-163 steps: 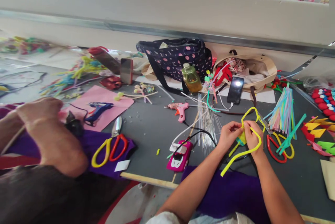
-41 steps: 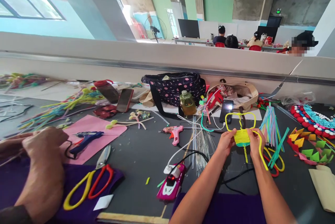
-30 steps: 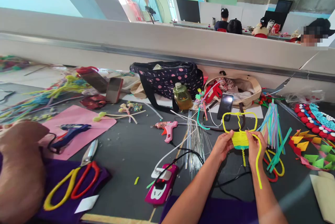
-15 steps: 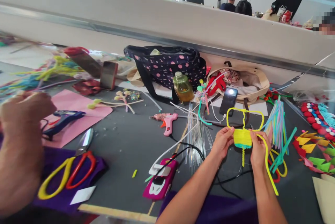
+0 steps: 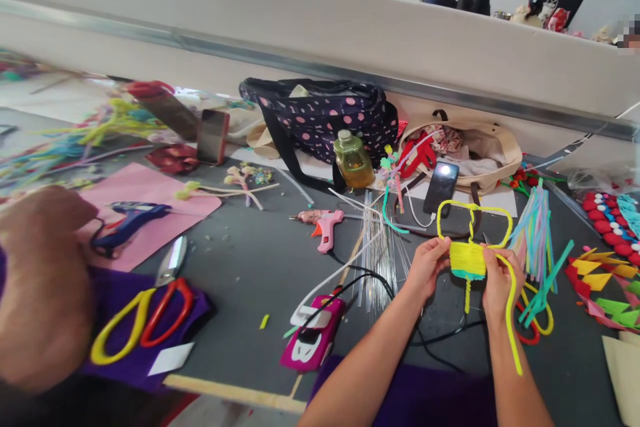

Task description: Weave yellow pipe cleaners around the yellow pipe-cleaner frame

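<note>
Both my hands hold a yellow pipe-cleaner craft [image 5: 468, 258] above the dark table [image 5: 250, 267]. It has a wound yellow body with a teal band at the bottom and two yellow loops on top. My left hand [image 5: 427, 266] pinches its left side. My right hand [image 5: 498, 279] pinches its right side, and a long loose yellow pipe-cleaner end [image 5: 511, 320] trails down from it along my forearm.
A pink glue gun [image 5: 325, 226], thin wires [image 5: 380, 250], a pink car-shaped device [image 5: 313, 339] with cables, a phone [image 5: 439, 188], bags [image 5: 320, 117], a bottle [image 5: 353, 160], pipe-cleaner bundle [image 5: 535, 230] and scissors [image 5: 537, 320] crowd the table. Another person's arm [image 5: 40, 287] works at left near scissors [image 5: 145, 310].
My view dipped down after lifting toward the room. The craft turned upright with its loops on top, and the loose yellow end now hangs lower on the right.
</note>
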